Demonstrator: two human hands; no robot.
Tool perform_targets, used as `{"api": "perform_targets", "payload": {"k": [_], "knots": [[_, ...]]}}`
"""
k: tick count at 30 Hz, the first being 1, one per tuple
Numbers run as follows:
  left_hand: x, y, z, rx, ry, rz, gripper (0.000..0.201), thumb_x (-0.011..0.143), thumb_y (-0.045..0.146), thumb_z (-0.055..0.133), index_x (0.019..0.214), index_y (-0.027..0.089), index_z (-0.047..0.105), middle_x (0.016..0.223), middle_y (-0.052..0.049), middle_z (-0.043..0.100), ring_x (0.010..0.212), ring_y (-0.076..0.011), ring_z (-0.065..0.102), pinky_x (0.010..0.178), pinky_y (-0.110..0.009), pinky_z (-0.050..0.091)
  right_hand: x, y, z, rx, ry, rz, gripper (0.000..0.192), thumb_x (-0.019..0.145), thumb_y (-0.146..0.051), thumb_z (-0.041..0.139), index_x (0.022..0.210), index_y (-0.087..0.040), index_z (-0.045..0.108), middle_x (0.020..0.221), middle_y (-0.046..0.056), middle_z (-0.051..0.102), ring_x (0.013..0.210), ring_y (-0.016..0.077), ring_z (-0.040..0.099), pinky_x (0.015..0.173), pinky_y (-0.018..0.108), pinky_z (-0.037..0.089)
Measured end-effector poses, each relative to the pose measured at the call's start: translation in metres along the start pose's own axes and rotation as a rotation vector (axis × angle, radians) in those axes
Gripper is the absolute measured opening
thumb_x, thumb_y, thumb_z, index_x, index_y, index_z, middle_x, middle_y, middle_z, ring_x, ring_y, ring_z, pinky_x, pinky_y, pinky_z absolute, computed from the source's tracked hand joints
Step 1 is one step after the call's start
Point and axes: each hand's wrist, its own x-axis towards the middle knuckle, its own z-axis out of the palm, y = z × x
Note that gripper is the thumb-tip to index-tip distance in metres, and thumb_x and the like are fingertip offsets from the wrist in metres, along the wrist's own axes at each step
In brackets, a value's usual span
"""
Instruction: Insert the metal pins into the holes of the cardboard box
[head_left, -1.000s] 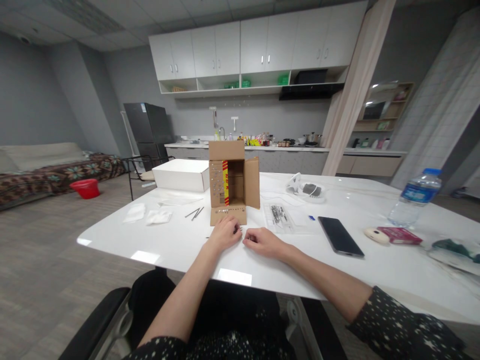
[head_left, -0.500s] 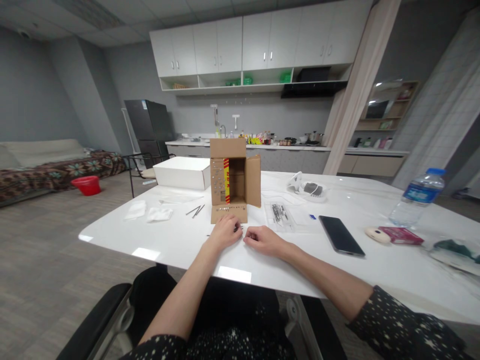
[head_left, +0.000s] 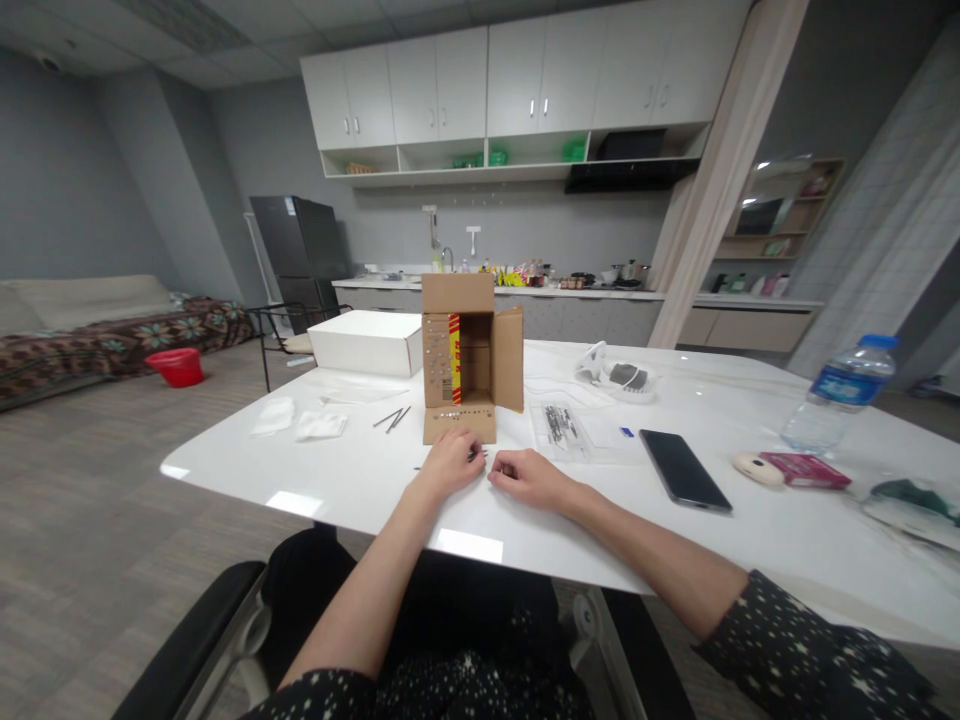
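Observation:
My left hand (head_left: 454,462) rests on the white table with its fingers curled down, just in front of the lower flap of an open cardboard box (head_left: 439,362). Thin dark metal pieces show at its fingertips, and a slim tip pokes out on its left side; their kind is too small to tell. Close by on the right, my right hand (head_left: 531,480) lies with its fingers bent together in a pinch. Whatever sits between them is hidden. Small shiny bits dot the box's side and lower flap. Left of the box lie two slim metal tools (head_left: 393,418).
A clear case of small metal parts (head_left: 561,428) lies right of the box, with a phone (head_left: 684,470) beyond it. Further right stands a water bottle (head_left: 838,395). A white box (head_left: 364,345) and folded white tissues (head_left: 321,426) are on the left.
The view has shifted very slightly. Both hands keep the same pose and place beside the box.

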Motion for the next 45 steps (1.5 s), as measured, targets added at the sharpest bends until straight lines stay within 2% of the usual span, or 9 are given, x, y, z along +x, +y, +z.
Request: {"api": "perform_targets", "payload": {"k": [19,27,34,38,42,45], "knots": [[-0.003,0.001,-0.001,0.012,-0.008,0.000,0.008,0.080,0.022,0.054,0.081,0.019,0.061,0.094,-0.006,0.064,0.093,-0.0212,0.059,0.085,-0.034,0.045,0.000,0.002,0.001,-0.002,0.000,-0.001,0.011,0.083,-0.022,0.054,0.076,-0.018,0.062,0.065,-0.002,0.060,0.061,0.0117,0.051,0.059,0.023,0.035],[0.001,-0.004,0.005,0.014,-0.034,0.003,0.015,0.089,0.027,0.049,0.084,0.018,0.061,0.099,-0.008,0.064,0.098,-0.0220,0.057,0.090,-0.036,0.042,0.001,0.003,0.002,-0.002,0.000,0.010,0.011,0.082,-0.021,0.055,0.078,-0.018,0.064,0.065,-0.002,0.060,0.061,0.0116,0.050,0.060,0.023,0.034],[0.003,-0.007,0.011,0.100,-0.061,-0.005,0.019,0.094,0.026,0.042,0.090,0.017,0.058,0.106,-0.010,0.060,0.103,-0.0240,0.052,0.092,-0.042,0.038,0.001,0.001,0.001,-0.006,-0.007,0.015,0.011,0.082,-0.021,0.055,0.077,-0.017,0.064,0.064,-0.002,0.060,0.061,0.0116,0.050,0.059,0.023,0.034],[0.004,-0.010,0.012,0.102,-0.011,-0.017,0.020,0.096,0.028,0.038,0.097,0.017,0.055,0.106,-0.010,0.059,0.107,-0.0252,0.051,0.094,-0.043,0.035,0.000,0.001,0.001,0.003,-0.002,0.021,0.011,0.082,-0.021,0.055,0.077,-0.017,0.064,0.064,-0.002,0.060,0.060,0.0118,0.050,0.058,0.023,0.034],[0.006,-0.010,0.012,0.107,0.065,-0.020,0.025,0.099,0.030,0.032,0.098,0.017,0.054,0.097,-0.009,0.062,0.101,-0.0244,0.055,0.094,-0.043,0.033,0.000,0.000,0.001,-0.005,0.002,0.026,0.011,0.082,-0.022,0.056,0.075,-0.018,0.063,0.063,-0.002,0.058,0.059,0.0115,0.049,0.059,0.023,0.033],[0.007,-0.010,0.012,0.108,0.063,-0.019,0.024,0.098,0.029,0.034,0.096,0.017,0.054,0.093,-0.008,0.062,0.098,-0.0237,0.056,0.092,-0.041,0.035,0.001,0.001,0.001,-0.010,0.003,0.025,0.010,0.082,-0.022,0.056,0.076,-0.018,0.063,0.064,-0.002,0.058,0.060,0.0113,0.049,0.059,0.023,0.033]]}}
